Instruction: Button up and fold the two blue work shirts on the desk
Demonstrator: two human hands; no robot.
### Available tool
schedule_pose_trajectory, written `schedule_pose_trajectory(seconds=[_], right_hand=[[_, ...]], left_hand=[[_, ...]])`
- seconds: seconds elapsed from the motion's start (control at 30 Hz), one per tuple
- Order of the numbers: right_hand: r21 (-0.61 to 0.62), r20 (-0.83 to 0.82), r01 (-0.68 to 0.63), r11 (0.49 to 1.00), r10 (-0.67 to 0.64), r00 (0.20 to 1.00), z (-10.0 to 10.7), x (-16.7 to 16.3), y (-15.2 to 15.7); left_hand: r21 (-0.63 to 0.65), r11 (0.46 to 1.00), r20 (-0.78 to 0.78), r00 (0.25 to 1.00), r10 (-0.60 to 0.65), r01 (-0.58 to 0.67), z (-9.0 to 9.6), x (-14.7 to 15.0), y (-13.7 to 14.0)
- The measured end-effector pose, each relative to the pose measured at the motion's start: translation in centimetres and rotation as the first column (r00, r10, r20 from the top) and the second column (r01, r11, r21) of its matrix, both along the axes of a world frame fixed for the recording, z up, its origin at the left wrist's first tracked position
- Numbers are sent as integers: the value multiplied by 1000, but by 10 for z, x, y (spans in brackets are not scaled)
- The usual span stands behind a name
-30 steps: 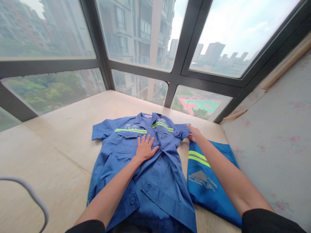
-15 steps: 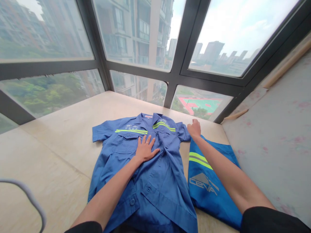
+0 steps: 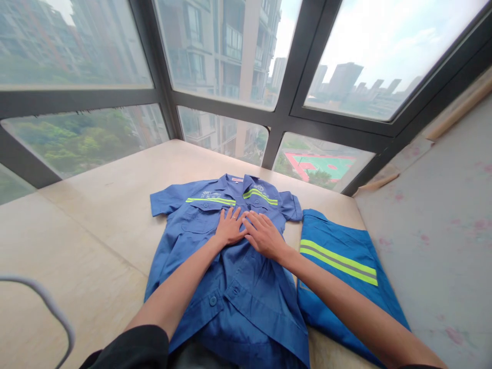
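Note:
A blue short-sleeved work shirt (image 3: 200, 271) with yellow-green reflective stripes lies spread front up, its collar toward the windows. The lower front edges are parted. My left hand (image 3: 230, 228) rests flat on the middle of the chest, fingers spread, a ring on one finger. Right beside it my right hand (image 3: 264, 236) lies on the shirt front, fingers stretched out and close to the left hand's fingers. Neither hand grasps the cloth. To the right is a folded brighter blue garment (image 3: 346, 241) with reflective stripes, partly covered by my right forearm.
The pale stone ledge (image 3: 96, 236) carries both garments. Dark window frames (image 3: 226, 114) border its far side, and a flowered wall (image 3: 430, 230) its right. A grey-white cable (image 3: 46, 302) curves over the lower left.
My right hand has come left from the shirt's right sleeve onto its chest, beside my left hand. The left hand stays on the chest. The view has shifted slightly.

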State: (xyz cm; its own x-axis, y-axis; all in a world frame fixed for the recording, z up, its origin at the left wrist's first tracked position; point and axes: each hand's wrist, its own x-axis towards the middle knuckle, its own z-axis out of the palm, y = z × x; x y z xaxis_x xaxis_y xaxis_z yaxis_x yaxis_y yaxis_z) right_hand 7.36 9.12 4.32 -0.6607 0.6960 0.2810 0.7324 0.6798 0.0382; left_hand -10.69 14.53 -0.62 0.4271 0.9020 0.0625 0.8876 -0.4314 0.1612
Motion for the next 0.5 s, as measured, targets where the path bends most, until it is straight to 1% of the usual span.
schedule_pose_trajectory(seconds=[0.03,0.1,0.17,0.23,0.33,0.5], right_hand=[[-31,17,-8,999,9,1000,-2,-2,-4],[-121,50,39,992,-33,998,-11,0,-5],[-201,63,116,973,-106,992,-24,7,0],[-249,58,147,957,-137,989,-36,17,8],[-266,40,134,955,-128,991,-46,26,17],[-248,-9,159,956,-166,986,-49,22,21]], left_hand=[[-4,1000,-5,1000,-8,8,0,-1,2],[-8,1000,5,1000,-12,12,0,-2,5],[-14,1000,28,1000,-6,6,1,-3,9],[-22,1000,46,999,-3,4,1,-4,13],[-30,1000,54,999,-4,6,2,-6,20],[-12,1000,54,998,-25,25,4,-7,33]])
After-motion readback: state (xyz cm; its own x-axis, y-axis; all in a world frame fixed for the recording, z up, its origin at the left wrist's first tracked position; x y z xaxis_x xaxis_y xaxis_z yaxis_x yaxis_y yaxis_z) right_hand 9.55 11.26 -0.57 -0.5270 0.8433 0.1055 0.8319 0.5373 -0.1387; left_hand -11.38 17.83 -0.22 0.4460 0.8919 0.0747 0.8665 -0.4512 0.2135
